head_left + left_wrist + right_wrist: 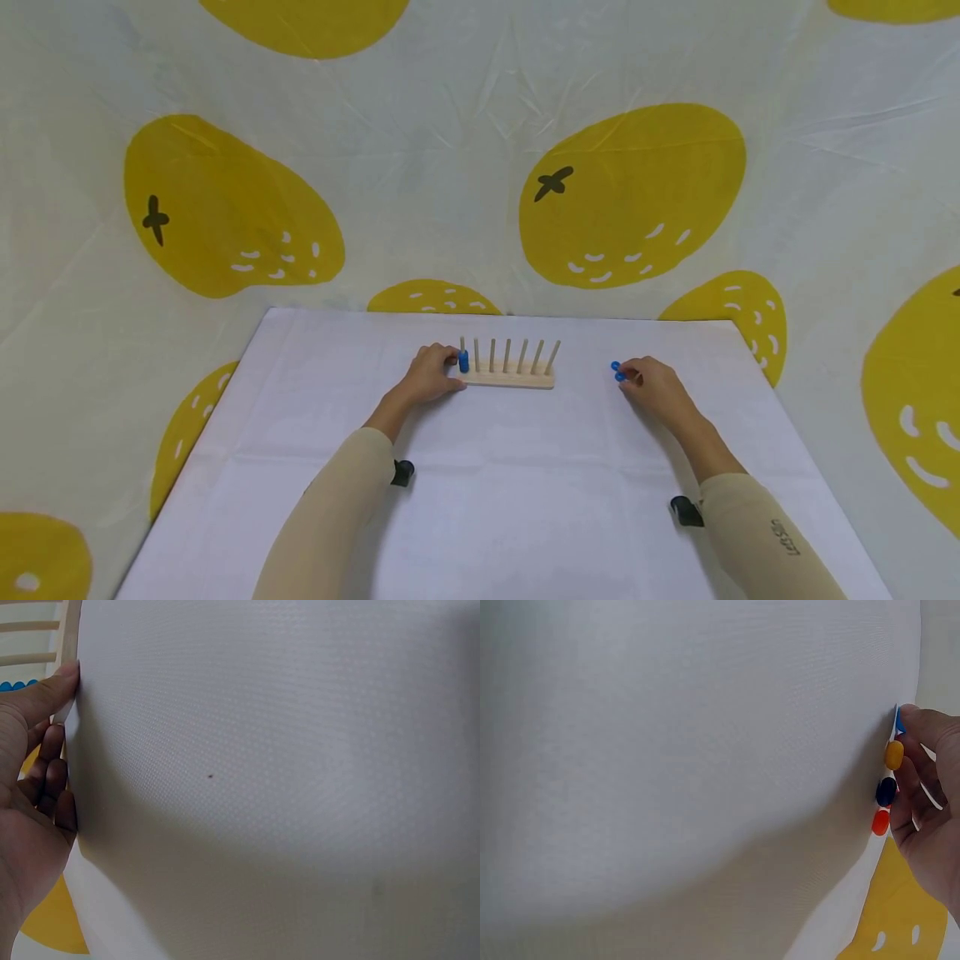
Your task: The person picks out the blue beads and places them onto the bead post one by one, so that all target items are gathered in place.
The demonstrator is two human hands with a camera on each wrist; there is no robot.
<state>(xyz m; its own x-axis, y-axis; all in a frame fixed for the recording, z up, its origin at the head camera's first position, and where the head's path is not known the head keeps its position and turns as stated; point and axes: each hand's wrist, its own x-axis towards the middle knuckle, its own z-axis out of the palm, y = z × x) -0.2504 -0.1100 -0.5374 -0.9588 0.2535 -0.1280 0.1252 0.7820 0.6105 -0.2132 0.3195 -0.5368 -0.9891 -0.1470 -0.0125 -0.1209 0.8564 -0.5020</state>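
Observation:
A wooden peg board (510, 380) with a row of several upright pegs stands toward the back of the table. Blue beads (463, 362) are stacked on its leftmost peg. My left hand (429, 372) grips the board's left end, thumb along the front edge and fingers behind. In the left wrist view the thumb (56, 691) lies against the base. To the right of the board, my right hand (654, 385) pinches a blue bead (620, 377) at its fingertips. Another blue bead (615, 365) is just beyond it.
Beside the right fingers, the right wrist view shows a yellow bead (894, 755), a dark blue bead (886, 792) and an orange-red bead (880, 822). A white cloth covers the table (510, 517). Behind it hangs a fruit-patterned curtain (435, 167).

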